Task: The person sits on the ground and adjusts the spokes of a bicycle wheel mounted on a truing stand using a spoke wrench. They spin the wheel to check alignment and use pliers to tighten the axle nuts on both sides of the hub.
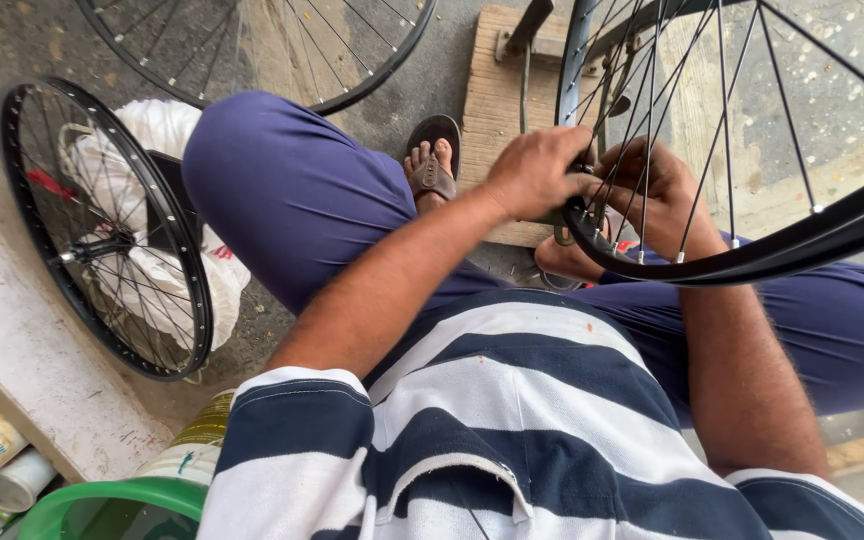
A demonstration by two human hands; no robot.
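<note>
Navy-and-white striped cotton shirt (512, 430) fills the near field; both forearms extend forward from it, over my purple-trousered knees.

Left hand (537, 170): knuckles up, fingers curled tight around the rim section of the black spoked bicycle wheel (752, 255), thumb toward the right hand. Right hand (657, 195): reaches in behind the spokes, fingers folded narrow on something at the rim; what they pinch is hidden, cannot tell.

Wheel: glossy black metal rim, thin silver spokes fanning up and away from my fingers, standing upright just beyond my knees. A pale wooden board (497, 110) with a metal bracket lies beneath and beyond my fingers, beside my sandalled foot.

Well left of my left hand: a second black spoked wheel (102, 230) leaning against a white plastic sack (167, 265). Near the lower left corner: a green plastic bucket rim (102, 500), a cream cylindrical tin with green print (192, 445), small labelled containers under a concrete ledge.
</note>
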